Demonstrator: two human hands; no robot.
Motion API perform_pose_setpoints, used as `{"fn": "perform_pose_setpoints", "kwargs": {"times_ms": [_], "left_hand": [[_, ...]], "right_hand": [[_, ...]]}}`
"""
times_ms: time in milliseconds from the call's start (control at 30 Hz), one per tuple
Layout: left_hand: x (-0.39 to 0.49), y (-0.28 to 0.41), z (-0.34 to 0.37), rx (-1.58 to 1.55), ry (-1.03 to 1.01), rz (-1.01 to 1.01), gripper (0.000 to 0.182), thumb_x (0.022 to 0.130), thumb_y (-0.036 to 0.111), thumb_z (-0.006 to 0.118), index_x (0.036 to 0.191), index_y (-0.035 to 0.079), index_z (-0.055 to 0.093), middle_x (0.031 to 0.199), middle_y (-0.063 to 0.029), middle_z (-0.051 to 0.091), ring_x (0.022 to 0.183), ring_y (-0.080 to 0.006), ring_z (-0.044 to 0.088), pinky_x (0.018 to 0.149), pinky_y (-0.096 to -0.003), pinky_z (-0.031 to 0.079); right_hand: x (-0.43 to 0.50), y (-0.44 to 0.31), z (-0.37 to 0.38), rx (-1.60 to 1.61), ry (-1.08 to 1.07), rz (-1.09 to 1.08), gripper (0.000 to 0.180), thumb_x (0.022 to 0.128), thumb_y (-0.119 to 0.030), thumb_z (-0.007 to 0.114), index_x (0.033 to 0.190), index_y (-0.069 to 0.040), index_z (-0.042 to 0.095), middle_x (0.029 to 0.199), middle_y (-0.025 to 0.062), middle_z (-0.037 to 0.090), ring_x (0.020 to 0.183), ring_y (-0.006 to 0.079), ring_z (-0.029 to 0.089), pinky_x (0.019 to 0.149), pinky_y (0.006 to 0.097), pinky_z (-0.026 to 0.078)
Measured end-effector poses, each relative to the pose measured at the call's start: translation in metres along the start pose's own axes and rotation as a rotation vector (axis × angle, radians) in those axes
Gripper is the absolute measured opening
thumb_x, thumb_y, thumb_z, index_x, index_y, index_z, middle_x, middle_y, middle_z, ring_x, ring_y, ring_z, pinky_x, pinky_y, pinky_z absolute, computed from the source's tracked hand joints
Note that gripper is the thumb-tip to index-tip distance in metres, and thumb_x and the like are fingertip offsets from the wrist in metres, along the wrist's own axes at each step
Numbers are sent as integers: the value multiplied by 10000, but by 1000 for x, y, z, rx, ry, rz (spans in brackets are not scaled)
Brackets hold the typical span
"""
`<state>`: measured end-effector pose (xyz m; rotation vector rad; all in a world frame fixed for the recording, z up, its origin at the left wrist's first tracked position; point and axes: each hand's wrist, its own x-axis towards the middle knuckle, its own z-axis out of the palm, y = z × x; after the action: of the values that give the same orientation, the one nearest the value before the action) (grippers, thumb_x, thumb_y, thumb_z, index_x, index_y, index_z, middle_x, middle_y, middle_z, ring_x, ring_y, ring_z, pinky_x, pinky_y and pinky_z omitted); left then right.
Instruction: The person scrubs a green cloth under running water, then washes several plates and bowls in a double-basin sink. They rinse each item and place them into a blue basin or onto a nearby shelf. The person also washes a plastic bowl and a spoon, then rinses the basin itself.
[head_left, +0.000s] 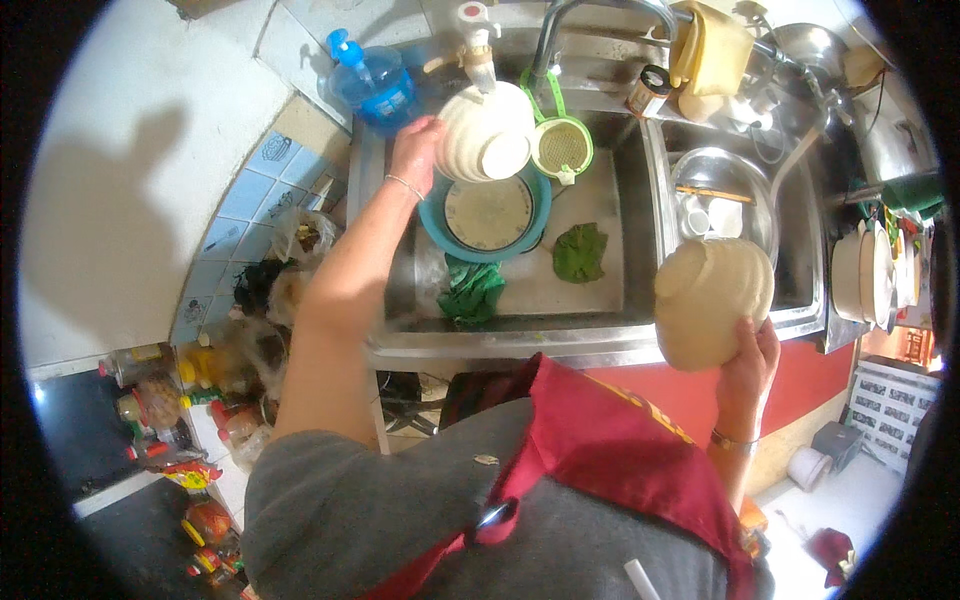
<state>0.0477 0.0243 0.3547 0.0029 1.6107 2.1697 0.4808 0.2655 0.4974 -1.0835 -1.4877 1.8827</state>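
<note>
My left hand grips a white ridged bowl by its left side. The bowl is tilted, its round foot showing, just below a white-handled tap. Under it, in the left sink basin, sits a teal plastic basin with a round, pale plate-like thing inside. My right hand holds cream-coloured ridged dishware over the divider side of the right sink; whether it is one bowl or a stack, I cannot tell. Beneath it, a metal bowl contains small white cups and a wooden stick.
A green-rimmed strainer hangs by the teal basin. A green cloth and a crumpled green leaf-like piece lie in the left sink. Behind stand a blue pump bottle and a dark-lidded jar. A yellow cloth drapes over a pipe.
</note>
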Motion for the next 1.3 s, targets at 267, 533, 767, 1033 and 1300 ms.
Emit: {"fn": "perform_pose_setpoints", "kwargs": {"times_ms": [267,533,767,1033,1300], "left_hand": [[38,-36,0,-473,-28,-189,236,979,102,475,1184,-1,531,1184,-150,592,1090,-282,574,976,-417,444],[42,-28,19,-577,-4,-252,434,1020,255,291,1334,24,482,1370,-145,530,1261,-298,491,1078,-468,369],[17,-30,-26,-593,-18,-200,426,1038,273,300,1334,18,471,1380,-161,509,1279,-311,471,1089,-470,363],[-46,12,-40,114,301,106,292,991,219,509,1116,-30,598,1132,-128,650,957,-281,624,874,-373,495],[-144,45,-3,1115,-212,843,77,842,88,665,913,65,649,880,-139,655,811,-340,610,730,-405,477]], "right_hand": [[-8,-2,-7,97,-2,-15,356,995,-109,510,1317,35,464,1235,140,597,1108,208,600,908,347,515],[-3,1,5,163,-13,24,386,995,-114,500,1351,24,447,1269,141,580,1141,222,586,916,360,514],[20,11,35,223,-109,146,442,976,-102,509,1387,26,406,1295,149,553,1136,224,585,934,355,506],[42,13,97,-782,-657,-90,251,888,-28,572,1134,20,576,906,120,674,843,167,647,757,312,516],[23,70,152,-1124,-1128,-851,122,808,-24,553,923,-22,512,761,187,630,757,370,659,615,463,514]]}}
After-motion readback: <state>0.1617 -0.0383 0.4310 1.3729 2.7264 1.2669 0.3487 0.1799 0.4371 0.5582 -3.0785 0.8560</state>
